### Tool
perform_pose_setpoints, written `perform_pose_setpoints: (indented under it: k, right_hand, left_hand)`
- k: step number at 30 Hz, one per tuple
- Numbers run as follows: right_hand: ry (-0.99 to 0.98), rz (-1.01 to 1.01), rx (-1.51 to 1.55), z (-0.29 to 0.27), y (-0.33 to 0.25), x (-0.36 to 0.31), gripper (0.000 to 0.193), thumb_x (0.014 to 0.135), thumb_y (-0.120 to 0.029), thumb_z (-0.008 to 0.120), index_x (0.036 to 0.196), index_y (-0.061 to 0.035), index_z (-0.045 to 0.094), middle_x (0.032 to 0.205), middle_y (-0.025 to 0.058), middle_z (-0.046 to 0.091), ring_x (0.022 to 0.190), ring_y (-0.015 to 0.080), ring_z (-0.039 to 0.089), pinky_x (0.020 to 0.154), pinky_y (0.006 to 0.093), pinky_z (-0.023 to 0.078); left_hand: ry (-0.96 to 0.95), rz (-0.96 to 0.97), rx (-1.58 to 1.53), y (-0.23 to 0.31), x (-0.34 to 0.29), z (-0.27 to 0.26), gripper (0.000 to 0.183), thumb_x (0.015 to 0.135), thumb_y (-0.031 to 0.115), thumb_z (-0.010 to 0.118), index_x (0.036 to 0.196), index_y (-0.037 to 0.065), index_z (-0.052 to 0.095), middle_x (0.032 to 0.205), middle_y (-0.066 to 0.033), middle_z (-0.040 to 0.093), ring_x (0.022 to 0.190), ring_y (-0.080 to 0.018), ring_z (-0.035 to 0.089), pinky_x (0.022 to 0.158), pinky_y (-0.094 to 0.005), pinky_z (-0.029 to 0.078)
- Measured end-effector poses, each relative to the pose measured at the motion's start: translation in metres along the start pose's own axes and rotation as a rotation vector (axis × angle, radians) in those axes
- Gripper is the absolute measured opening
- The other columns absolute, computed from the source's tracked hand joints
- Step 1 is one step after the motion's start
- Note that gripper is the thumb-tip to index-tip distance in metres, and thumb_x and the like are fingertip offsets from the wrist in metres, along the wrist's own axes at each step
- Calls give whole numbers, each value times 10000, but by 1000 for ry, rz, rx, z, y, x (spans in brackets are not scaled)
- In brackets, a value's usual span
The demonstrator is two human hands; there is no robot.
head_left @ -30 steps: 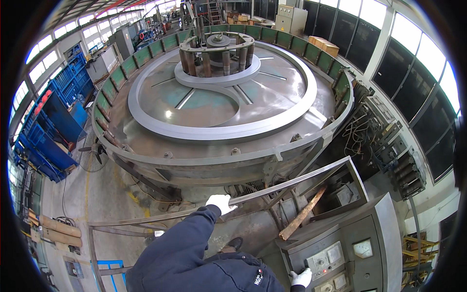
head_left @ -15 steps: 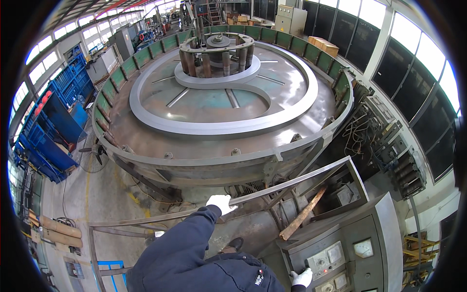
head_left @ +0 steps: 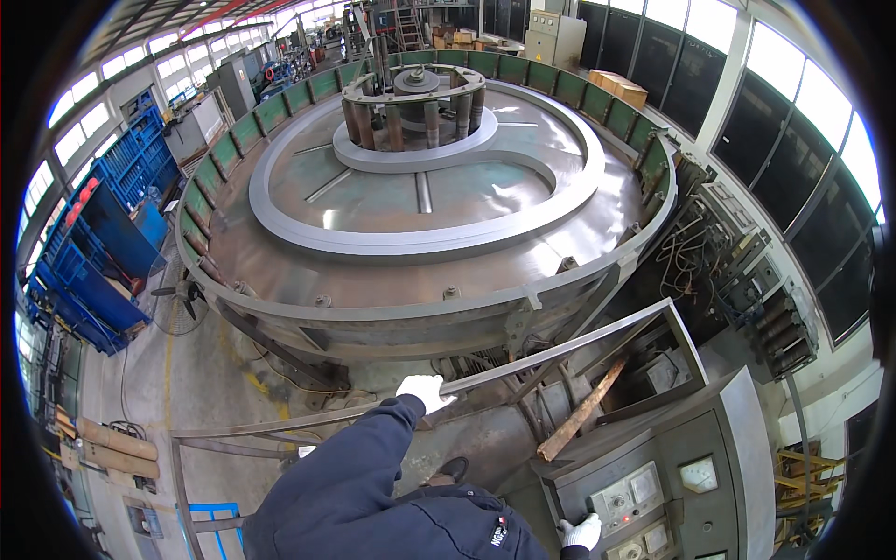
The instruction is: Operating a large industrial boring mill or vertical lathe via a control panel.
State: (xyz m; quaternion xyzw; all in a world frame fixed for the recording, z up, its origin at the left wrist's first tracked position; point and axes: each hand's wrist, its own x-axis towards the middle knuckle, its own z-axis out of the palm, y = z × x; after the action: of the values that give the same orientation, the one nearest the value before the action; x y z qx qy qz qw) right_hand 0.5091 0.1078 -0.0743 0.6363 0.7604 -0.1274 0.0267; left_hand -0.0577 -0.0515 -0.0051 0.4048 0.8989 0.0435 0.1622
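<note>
My left hand (head_left: 426, 393), in a white glove, is closed over the top bar of a metal railing (head_left: 504, 373). At the lower right my right hand (head_left: 582, 531), also gloved in white, rests on the left part of a grey control panel (head_left: 574, 486). Its thumb stands apart from the fingers, which touch the panel beside a small dark control; the palm side is hidden. Beyond the railing lies a large round metal table (head_left: 308, 273), carrying a grey spiral-shaped ring (head_left: 364, 245). A ring of upright posts (head_left: 432, 121) stands at the table's centre.
A green-lined circular wall (head_left: 392, 313) surrounds the table. A wooden pole (head_left: 583, 411) leans through the railing. Cables and machine parts (head_left: 686, 257) crowd the right side. Blue metal racks (head_left: 98, 252) and a fan (head_left: 182, 291) stand at left.
The round table has turned with the grey ring on it. The ring's inner curve, at the near right, has shifted right and away from me. Both hands have stayed in place.
</note>
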Motion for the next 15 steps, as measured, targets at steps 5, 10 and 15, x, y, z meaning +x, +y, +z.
perform_pose_setpoints:
  k: [5,10,15]
  right_hand:
    - [-3,1,1,-2,-1,0,843,595,-354,1058,1213,4,610,1150,217,669,1114,418,665,988,487,546]
    - [-8,16,5,-5,-4,-1,829,591,-346,1060,1197,2,614,1146,217,672,1111,418,667,984,484,548]
    - [2,10,21,-8,-6,-1,818,590,-336,1061,1189,0,619,1134,216,678,1092,415,674,977,485,552]
  left_hand:
    - [-12,-3,-4,1,-1,-1,576,943,667,675,1078,110,738,995,-166,798,945,-373,775,858,-495,609]
    - [-13,-4,5,2,-1,-4,581,948,670,669,1082,108,735,1004,-168,798,952,-371,775,865,-492,608]
    - [-20,-4,8,1,0,-2,589,949,677,666,1076,105,734,1007,-167,799,958,-367,776,870,-493,609]
